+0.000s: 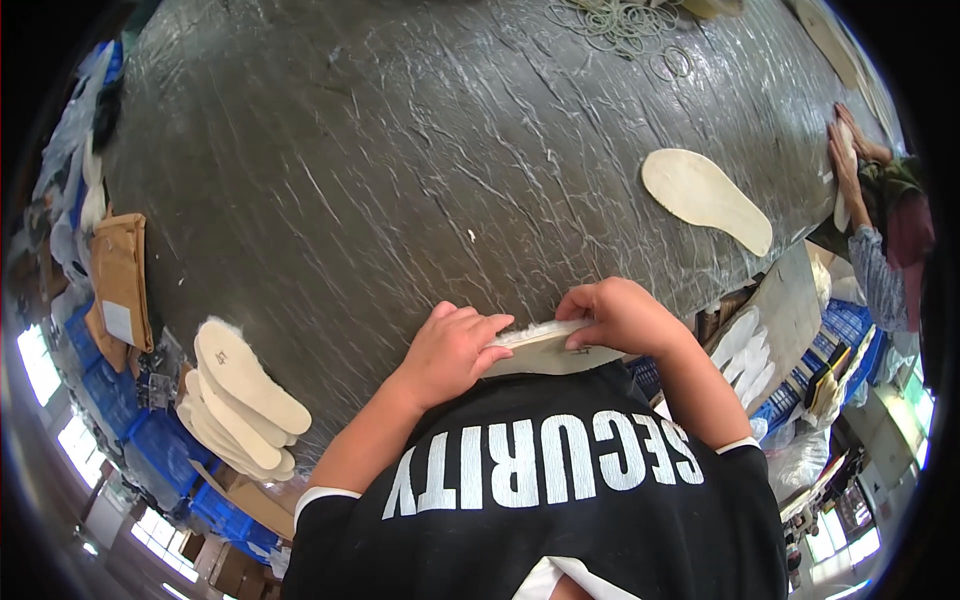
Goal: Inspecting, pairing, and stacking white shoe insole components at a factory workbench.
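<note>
Two bare hands share one fleece-lined insole (555, 357) at the near edge of the dark, plastic-covered worktable (330, 250), just in front of the wearer's black T-shirt (560, 470). The left hand (452, 350) grips its left end, thumb on the smooth face and fingers behind; the right hand (622, 315) pinches it farther along in the same way, thumb beside a dark printed mark. The insole is tilted, its smooth pale face toward the wearer and white fuzz showing along the upper rim.

By the table's near left corner lies an overlapping stack of pale insoles (240, 400), with a brown paper package (120, 270) farther along the left edge. A single cream insole (705, 195) lies flat near the right edge. Thin greenish rubber bands (622, 28) are heaped toward the far edge. At the right edge, a co-worker's hands (848, 178) hold a pale, narrow piece.
</note>
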The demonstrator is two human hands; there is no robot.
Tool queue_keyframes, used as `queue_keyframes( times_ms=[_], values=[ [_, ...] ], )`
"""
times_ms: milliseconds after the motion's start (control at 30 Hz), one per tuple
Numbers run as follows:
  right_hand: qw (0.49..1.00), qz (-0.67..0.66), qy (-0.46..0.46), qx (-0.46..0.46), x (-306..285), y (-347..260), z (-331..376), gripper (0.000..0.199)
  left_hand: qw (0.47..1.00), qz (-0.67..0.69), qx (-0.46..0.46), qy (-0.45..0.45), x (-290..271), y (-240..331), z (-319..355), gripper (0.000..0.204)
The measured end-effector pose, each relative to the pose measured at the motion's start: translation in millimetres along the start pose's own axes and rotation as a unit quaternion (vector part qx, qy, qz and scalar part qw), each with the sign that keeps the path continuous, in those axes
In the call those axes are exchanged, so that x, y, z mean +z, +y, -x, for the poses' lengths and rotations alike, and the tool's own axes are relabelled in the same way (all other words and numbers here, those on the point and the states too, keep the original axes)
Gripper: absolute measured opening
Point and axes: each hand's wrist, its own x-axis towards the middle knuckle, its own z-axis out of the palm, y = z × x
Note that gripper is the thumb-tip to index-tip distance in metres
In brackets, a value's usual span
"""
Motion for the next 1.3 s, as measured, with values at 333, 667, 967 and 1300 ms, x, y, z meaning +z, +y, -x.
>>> queue_keyframes(
  times_ms=[333,667,967,1300],
  values=[
    [0.976,-0.219,0.014,0.009,13.6,23.5,14.7,0.040,0.999,0.004,0.040,-0.021,33.9,-4.7,-3.2,0.011],
    [0.781,-0.596,0.061,-0.179,39.3,27.4,29.6,0.104,0.934,0.315,-0.163,0.033,24.9,-21.4,9.1,0.021],
    [0.775,-0.589,0.139,-0.181,52.2,16.0,19.2,0.082,0.894,0.432,-0.110,-0.039,30.4,-8.3,11.3,0.069],
    [0.906,-0.206,0.290,-0.231,37.9,28.4,42.3,0.060,0.822,0.478,-0.186,-0.248,21.6,12.3,6.4,0.079]
  ],
)
